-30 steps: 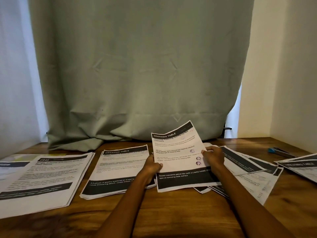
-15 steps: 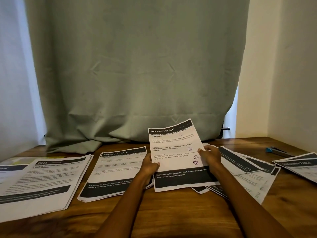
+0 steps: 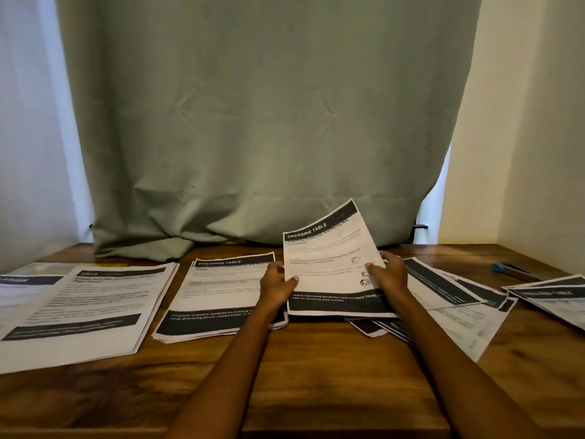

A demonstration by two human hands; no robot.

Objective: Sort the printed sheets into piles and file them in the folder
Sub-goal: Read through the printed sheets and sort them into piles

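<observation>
1. The held sheet (image 3: pixel 329 258), headed "DRESSING TABLE", sits tilted above the middle of the counter (image 3: pixel 316 391), its lower edge close over the loose papers; compared with half a second ago its top corner leans further right and it sits slightly lower.
2. The left hand (image 3: pixel 277 285) pinches the sheet's left edge, thumb on the front, fingers curled behind.
3. The right hand (image 3: pixel 387 275) grips the right edge, its fingers (image 3: pixel 370 266) now reaching further onto the printed face.
4. Left of the sheet lies a squared pile (image 3: pixel 218 296) with the same heading, unchanged.
5. Further left is a larger pile (image 3: pixel 88 308); right of the hands a fanned heap (image 3: pixel 452 299), and another stack (image 3: pixel 550 296) at the right edge.
6. A blue stapler (image 3: pixel 503 268) lies behind it; a green curtain (image 3: pixel 253 122) hangs at the back.
</observation>
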